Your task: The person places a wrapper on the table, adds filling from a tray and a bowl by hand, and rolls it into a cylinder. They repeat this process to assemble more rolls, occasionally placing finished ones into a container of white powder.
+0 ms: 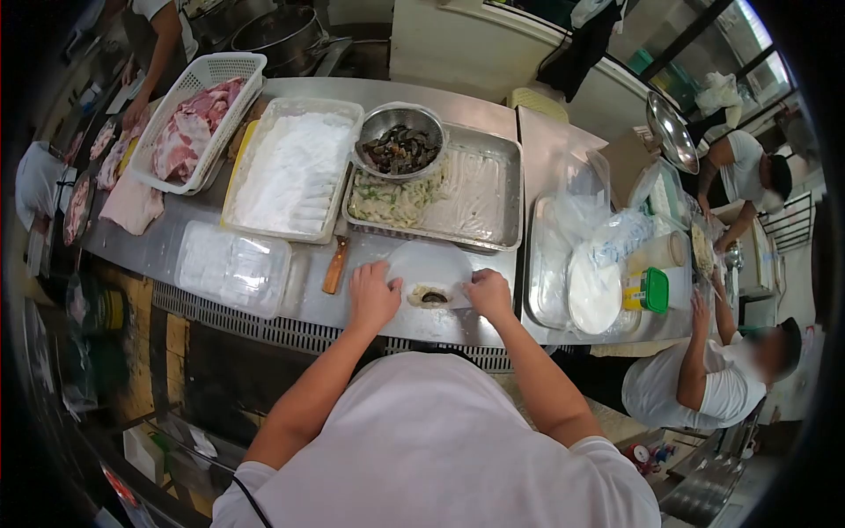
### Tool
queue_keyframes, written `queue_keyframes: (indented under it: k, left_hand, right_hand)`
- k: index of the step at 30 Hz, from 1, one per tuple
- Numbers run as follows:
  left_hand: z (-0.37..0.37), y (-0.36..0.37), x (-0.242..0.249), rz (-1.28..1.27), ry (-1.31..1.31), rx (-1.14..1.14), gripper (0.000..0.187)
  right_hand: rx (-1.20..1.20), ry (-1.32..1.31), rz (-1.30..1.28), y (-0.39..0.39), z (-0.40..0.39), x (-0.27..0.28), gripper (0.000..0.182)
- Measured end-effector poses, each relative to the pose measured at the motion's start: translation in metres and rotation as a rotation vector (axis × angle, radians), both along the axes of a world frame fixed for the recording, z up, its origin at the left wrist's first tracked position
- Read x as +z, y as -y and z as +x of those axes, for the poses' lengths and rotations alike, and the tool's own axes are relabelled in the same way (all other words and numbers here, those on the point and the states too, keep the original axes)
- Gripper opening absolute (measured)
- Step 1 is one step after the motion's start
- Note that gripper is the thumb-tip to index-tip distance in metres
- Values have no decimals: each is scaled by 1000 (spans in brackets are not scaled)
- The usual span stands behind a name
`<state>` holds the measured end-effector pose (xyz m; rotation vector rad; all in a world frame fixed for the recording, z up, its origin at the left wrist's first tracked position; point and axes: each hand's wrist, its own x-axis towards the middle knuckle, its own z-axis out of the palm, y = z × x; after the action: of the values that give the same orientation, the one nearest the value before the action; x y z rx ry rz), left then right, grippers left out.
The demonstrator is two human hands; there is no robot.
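Note:
A thin, translucent round wrapper [431,262] lies flat on the steel table in front of me. On its near part sits a small mound of pale filling [421,291] with a dark piece [434,298] on top. My left hand [374,295] is closed at the wrapper's left edge, fingers curled. At the right edge, my right hand [488,292] pinches the wrapper between thumb and fingers. A wooden-handled knife [334,266] rests left of my left hand. Beyond the wrapper, a metal tray [475,189] holds green-flecked filling [396,195].
A perforated steel bowl [401,109] of dark pieces sits on the tray. To the left are a tub of white powder [290,167], a clear plastic container [233,267] and a white basket [214,66] of raw meat. Plastic bags [607,242] lie right; co-workers stand on both sides.

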<state>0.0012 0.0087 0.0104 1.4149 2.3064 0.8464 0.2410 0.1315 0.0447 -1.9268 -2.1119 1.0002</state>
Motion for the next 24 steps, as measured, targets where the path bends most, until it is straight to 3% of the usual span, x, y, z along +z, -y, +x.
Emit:
queue_keyframes:
  k: [4, 5, 8, 10, 14, 16, 17, 20, 24]
  left_hand:
    - [-7, -4, -1, -1, 6, -68, 18]
    - [-8, -2, -3, 27, -19, -84, 16]
    - [-6, 6, 9, -98, 373, 26, 24]
    - [-2, 17, 10, -81, 394, 98, 29]
    - [0, 35, 27, -250, 420, 60, 30]
    - [-2, 41, 1, -279, 565, 37, 25]
    - [-3, 44, -15, -292, 637, 25, 23]
    - [1, 44, 1, -300, 775, 78, 16]
    - [17, 45, 5, -100, 749, 35, 15]
  right_hand:
    - [-7, -62, -80, 6, 3, -16, 43]
    - [-80, -182, -131, 10, 5, -17, 39]
    - [-244, -441, -274, 27, 8, -11, 29]
    - [-276, -490, -349, 37, 7, 5, 25]
    - [-144, -320, -310, 48, 12, -11, 24]
    - [-71, -173, -242, 53, 12, -6, 30]
    - [-98, -209, -208, 56, 12, -10, 25]
    - [-162, -265, -103, 63, 7, -19, 20]
    - [-200, -327, -28, 79, -6, -4, 20]
